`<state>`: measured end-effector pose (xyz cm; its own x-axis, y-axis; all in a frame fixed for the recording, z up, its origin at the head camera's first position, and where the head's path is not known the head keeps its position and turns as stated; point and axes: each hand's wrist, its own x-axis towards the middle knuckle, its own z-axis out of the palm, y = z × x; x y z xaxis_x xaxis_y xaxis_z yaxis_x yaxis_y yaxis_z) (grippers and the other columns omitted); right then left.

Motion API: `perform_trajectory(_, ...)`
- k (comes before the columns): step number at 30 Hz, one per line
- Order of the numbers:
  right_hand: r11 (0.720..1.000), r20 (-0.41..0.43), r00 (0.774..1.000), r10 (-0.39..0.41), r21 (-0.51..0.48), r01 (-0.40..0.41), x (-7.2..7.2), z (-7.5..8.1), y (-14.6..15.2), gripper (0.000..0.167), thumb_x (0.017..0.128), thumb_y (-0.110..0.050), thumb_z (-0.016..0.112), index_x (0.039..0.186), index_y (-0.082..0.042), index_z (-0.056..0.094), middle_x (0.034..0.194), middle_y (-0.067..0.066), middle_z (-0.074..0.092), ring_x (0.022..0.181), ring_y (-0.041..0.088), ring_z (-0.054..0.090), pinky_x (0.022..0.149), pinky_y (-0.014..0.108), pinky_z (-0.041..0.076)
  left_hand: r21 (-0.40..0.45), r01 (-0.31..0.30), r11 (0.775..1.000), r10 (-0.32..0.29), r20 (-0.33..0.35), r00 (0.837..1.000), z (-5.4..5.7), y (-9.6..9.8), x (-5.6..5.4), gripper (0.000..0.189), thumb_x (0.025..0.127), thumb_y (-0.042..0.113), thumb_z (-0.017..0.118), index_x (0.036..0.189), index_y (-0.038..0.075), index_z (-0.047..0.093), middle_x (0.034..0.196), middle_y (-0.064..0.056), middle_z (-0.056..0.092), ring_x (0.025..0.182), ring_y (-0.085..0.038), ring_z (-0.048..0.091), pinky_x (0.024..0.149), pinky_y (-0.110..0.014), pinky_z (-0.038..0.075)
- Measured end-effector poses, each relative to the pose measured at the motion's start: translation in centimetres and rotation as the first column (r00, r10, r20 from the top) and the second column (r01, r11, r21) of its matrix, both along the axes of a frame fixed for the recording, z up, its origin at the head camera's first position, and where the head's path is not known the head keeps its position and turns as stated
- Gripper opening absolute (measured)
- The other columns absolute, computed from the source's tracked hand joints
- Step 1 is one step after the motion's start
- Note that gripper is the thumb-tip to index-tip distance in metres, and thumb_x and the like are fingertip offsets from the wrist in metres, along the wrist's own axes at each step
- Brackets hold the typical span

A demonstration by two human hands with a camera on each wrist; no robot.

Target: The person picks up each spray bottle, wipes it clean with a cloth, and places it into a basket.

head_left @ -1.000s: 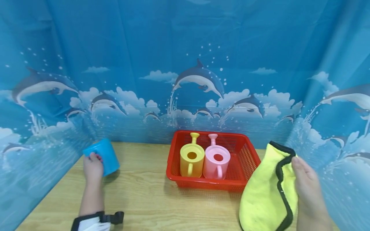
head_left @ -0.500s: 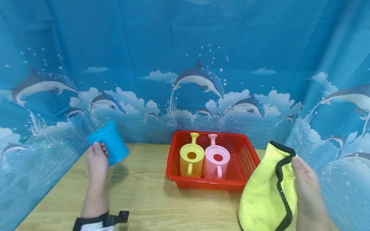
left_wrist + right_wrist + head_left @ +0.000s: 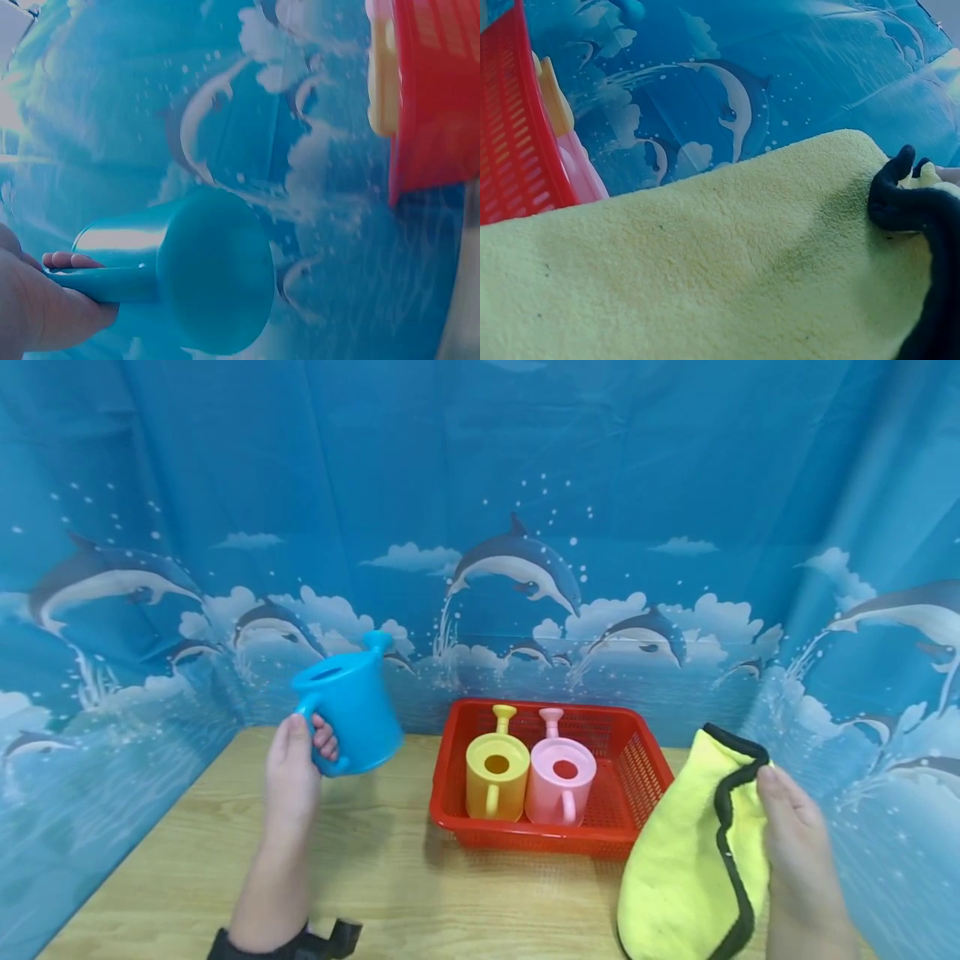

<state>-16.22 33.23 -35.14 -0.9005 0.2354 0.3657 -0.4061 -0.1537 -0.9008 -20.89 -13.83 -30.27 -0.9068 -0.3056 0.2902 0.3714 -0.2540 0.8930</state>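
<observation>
My left hand (image 3: 296, 760) grips the handle of a blue toy watering can (image 3: 358, 710), which hangs tilted above the table, left of the basket. In the left wrist view the blue can (image 3: 217, 274) shows its round base, and fingers (image 3: 71, 260) wrap its handle. On the right, my right hand (image 3: 798, 835) pinches the upper edge of a yellow cloth (image 3: 690, 860) with black trim, which hangs down in front of the basket's right corner. The cloth (image 3: 705, 262) fills most of the right wrist view and mostly hides the hand there.
A red plastic basket (image 3: 540, 832) stands on the wooden table (image 3: 390, 893). Inside it, a yellow watering can (image 3: 498, 777) and a pink watering can (image 3: 561, 781) stand side by side, left of a bare stretch of basket floor. A dolphin-printed curtain (image 3: 480, 485) surrounds the table.
My left hand has lifted the blue watering can and carried it rightward towards the basket, turning its spout into view. My right hand and the cloth have barely moved.
</observation>
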Motion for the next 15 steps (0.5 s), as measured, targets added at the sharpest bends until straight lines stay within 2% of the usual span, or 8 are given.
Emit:
perform_trajectory(2, 0.999, 0.06, 0.998, -0.034, 0.011, 0.034, -0.1, 0.0, -0.2, 0.031, 0.105, -0.02, 0.037, 0.112, -0.037, 0.061, 0.113, -0.027, 0.06, 0.121, -0.009, 0.044, 0.104, 0.006, 0.028, -0.015, 0.09, 0.996, -0.091, -0.049, 0.995, 0.0, 0.5, 0.4, 0.028, 0.105, 0.029, 0.027, 0.097, 0.006, 0.04, 0.078, 0.001, 0.039, 0.069, -0.01, 0.039, 0.066, -0.02, 0.038)
perform_trajectory(3, 0.999, 0.064, 0.997, -0.038, 0.006, 0.037, -0.2, 0.0, -0.3, 0.031, 0.105, -0.02, 0.038, 0.111, -0.037, 0.062, 0.112, -0.027, 0.06, 0.119, -0.009, 0.047, 0.102, 0.006, 0.031, -0.026, 0.132, 0.991, -0.134, -0.062, 0.989, 0.0, 0.8, 0.6, 0.029, 0.105, 0.031, 0.027, 0.097, 0.006, 0.04, 0.078, 0.002, 0.038, 0.07, -0.009, 0.039, 0.067, -0.02, 0.038)
perform_trajectory(5, 0.998, 0.102, 0.993, -0.067, 0.024, 0.065, -0.3, 0.0, -0.6, 0.029, 0.105, -0.022, 0.039, 0.108, -0.04, 0.061, 0.111, -0.03, 0.059, 0.119, -0.01, 0.045, 0.102, 0.005, 0.027, -0.041, 0.21, 0.977, -0.213, -0.086, 0.973, -0.1, 1.3, 0.8, 0.03, 0.105, 0.033, 0.027, 0.097, 0.007, 0.04, 0.078, 0.002, 0.038, 0.07, -0.008, 0.039, 0.067, -0.02, 0.038)
perform_trajectory(7, 0.996, 0.085, 0.993, -0.084, 0.023, 0.083, -0.4, 0.0, -0.9, 0.029, 0.105, -0.021, 0.04, 0.107, -0.04, 0.062, 0.11, -0.029, 0.059, 0.117, -0.01, 0.046, 0.101, 0.004, 0.028, -0.053, 0.277, 0.959, -0.281, -0.091, 0.955, -0.2, 1.9, 1.0, 0.032, 0.104, 0.036, 0.027, 0.097, 0.007, 0.04, 0.078, 0.003, 0.039, 0.07, -0.007, 0.04, 0.067, -0.02, 0.039)
perform_trajectory(9, 0.996, 0.066, 0.994, -0.088, 0.022, 0.087, -0.5, 0.0, -1.2, 0.03, 0.105, -0.021, 0.04, 0.107, -0.039, 0.063, 0.109, -0.028, 0.06, 0.111, -0.012, 0.049, 0.099, 0.005, 0.03, -0.066, 0.324, 0.944, -0.328, -0.076, 0.942, -0.2, 2.6, 1.2, 0.034, 0.104, 0.039, 0.026, 0.097, 0.008, 0.04, 0.078, 0.004, 0.038, 0.07, -0.007, 0.04, 0.068, -0.02, 0.04)
perform_trajectory(13, 0.99, 0.117, 0.983, -0.138, 0.035, 0.135, -0.5, 0.1, -1.4, 0.027, 0.105, -0.024, 0.04, 0.108, -0.042, 0.06, 0.116, -0.028, 0.055, 0.126, -0.008, 0.038, 0.107, 0.005, 0.022, -0.075, 0.39, 0.918, -0.394, -0.038, 0.919, -0.2, 4.2, 1.6, 0.036, 0.104, 0.041, 0.025, 0.097, 0.009, 0.04, 0.078, 0.004, 0.039, 0.07, -0.006, 0.04, 0.069, -0.021, 0.04)
perform_trajectory(15, 0.986, 0.166, 0.973, -0.162, 0.06, 0.154, -0.5, 0.2, -1.5, 0.024, 0.104, -0.028, 0.039, 0.113, -0.042, 0.056, 0.129, -0.024, 0.05, 0.133, -0.006, 0.031, 0.109, 0.006, 0.018, -0.062, 0.415, 0.908, -0.417, -0.024, 0.909, -0.3, 5.0, 1.8, 0.036, 0.104, 0.042, 0.025, 0.096, 0.01, 0.039, 0.077, 0.004, 0.038, 0.069, -0.007, 0.039, 0.069, -0.021, 0.04)
